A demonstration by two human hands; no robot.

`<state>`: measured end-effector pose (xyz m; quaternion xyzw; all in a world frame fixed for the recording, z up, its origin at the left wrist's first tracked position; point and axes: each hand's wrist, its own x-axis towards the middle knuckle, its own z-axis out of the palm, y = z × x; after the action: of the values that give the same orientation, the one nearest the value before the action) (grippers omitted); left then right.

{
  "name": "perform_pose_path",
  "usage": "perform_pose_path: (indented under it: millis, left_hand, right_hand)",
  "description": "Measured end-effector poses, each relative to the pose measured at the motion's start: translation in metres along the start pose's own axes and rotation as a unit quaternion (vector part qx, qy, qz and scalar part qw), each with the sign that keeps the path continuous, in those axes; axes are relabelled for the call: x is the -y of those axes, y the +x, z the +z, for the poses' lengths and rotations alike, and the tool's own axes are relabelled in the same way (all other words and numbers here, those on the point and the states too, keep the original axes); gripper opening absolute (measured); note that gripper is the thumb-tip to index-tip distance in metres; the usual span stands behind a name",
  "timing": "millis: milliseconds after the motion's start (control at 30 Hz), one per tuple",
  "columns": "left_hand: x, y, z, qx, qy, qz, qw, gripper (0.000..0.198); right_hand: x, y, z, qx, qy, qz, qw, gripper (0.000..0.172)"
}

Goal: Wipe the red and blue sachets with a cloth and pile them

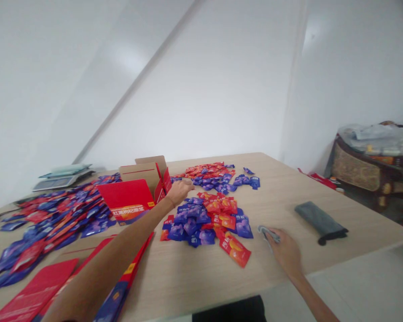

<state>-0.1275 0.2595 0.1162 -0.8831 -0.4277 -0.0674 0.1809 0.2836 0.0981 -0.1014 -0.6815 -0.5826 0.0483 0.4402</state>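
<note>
My left hand point(180, 192) reaches forward past the open red box point(126, 201), at the near edge of the far sachets. Its fingers look bent together; whether anything is in them is hidden. Below and right of it lies a heap of purple sachets point(192, 219) and red sachets point(235, 249). My right hand point(286, 251), slightly blurred, is low over the table right of this heap. It grips a crumpled grey-white cloth point(267, 233) that sticks out leftward from the fingers. Farther back is another spread of red and purple sachets point(210, 172).
A large pile of sachets point(53, 219) covers the table's left side, with a scale point(62, 178) behind it. Flattened red cartons point(43, 286) lie under my left forearm. A folded grey cloth point(319, 219) rests at right. Beyond the table stands a bag-laden chair point(356, 167).
</note>
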Motion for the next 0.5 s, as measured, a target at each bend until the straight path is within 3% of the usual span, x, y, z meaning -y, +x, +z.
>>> perform_pose_path:
  millis: [300,500]
  left_hand:
    - [-0.006,-0.032,0.061,0.009,-0.046,-0.084,0.995,0.026]
    - [0.001,-0.047,0.077,0.030,-0.078,-0.137,0.987,0.026]
  right_hand:
    - [-0.002,0.000,0.000,-0.007,-0.020,-0.012,1.000,0.051]
    - [-0.002,0.000,-0.001,0.001,-0.028,0.000,1.000,0.053]
